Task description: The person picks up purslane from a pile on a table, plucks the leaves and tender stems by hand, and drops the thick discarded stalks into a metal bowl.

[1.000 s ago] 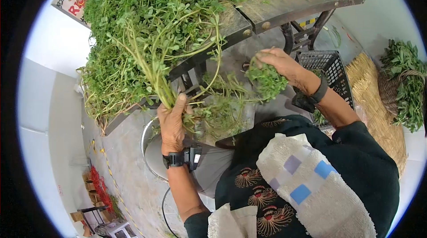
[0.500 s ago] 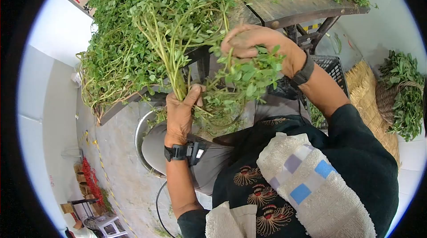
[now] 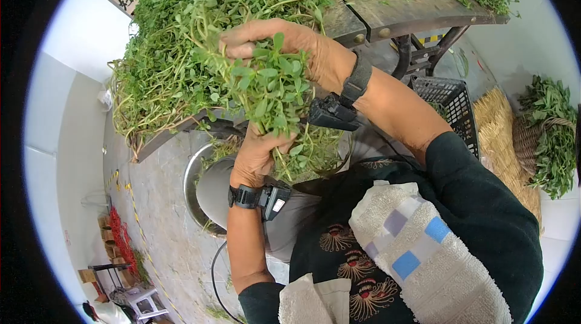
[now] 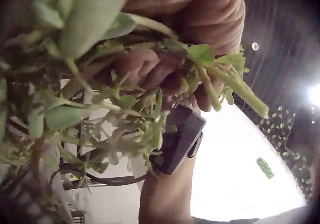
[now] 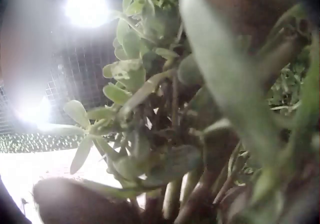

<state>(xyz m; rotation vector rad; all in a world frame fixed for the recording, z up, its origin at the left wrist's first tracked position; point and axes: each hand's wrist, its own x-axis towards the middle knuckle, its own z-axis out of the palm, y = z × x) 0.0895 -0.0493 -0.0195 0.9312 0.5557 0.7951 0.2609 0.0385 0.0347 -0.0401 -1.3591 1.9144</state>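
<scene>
My left hand [image 3: 255,153] grips the lower stems of an upright bunch of purslane [image 3: 261,105]. Close up in the left wrist view, curled fingers [image 4: 172,78] wrap the stems, and pale stem ends [image 4: 245,94] jut past the fist. Above it my right hand [image 3: 287,41] reaches across the bunch, its fingers round stems near the top. Green leaves [image 3: 275,79] hang below that palm and overlap the left hand's bunch. Blurred leaves [image 5: 225,78] fill much of the right wrist view and hide most of the right hand's grip.
A large heap of purslane [image 3: 166,61] covers the dark table [image 3: 417,12], spilling over its edge. Below stands a metal basin [image 3: 192,188], partly behind a knee. A black crate [image 3: 463,103], straw mat [image 3: 493,124] and wicker basket [image 3: 525,142] with greens are at the right.
My right hand, with its leafy purslane, has swung left from beside the crate to the top of the left hand's bunch. The left hand keeps its grip and has shifted slightly right.
</scene>
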